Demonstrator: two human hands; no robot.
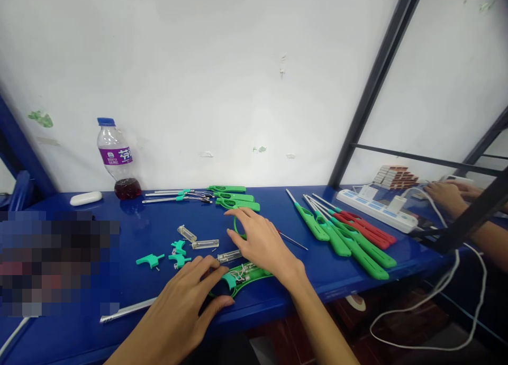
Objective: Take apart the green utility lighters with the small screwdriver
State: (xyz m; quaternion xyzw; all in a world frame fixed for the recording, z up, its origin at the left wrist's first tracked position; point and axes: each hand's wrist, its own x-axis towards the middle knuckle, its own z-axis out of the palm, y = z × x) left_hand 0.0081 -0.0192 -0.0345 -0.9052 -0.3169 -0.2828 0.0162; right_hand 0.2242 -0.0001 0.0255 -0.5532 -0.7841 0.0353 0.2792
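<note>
Your left hand (194, 296), thumb and fingers closed on an opened green lighter (260, 274) at the front edge of the blue table (159, 222), covers part of it. Your right hand (257, 240) arches over a mostly hidden green piece (235, 226); its grip cannot be told. Pixelation (51, 264) masks the left. White characters, partly cut off, mark the bottle's purple label (116, 156).

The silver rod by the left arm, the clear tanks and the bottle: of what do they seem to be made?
Silver rod: probably metal, with a polished finish, because it shows bright reflections.
Clear tanks: likely hard plastic, glossy; they are see-through with straight edges.
Bottle: perhaps thin plastic, smooth, judging by its see-through body; glass is not excluded.
</note>
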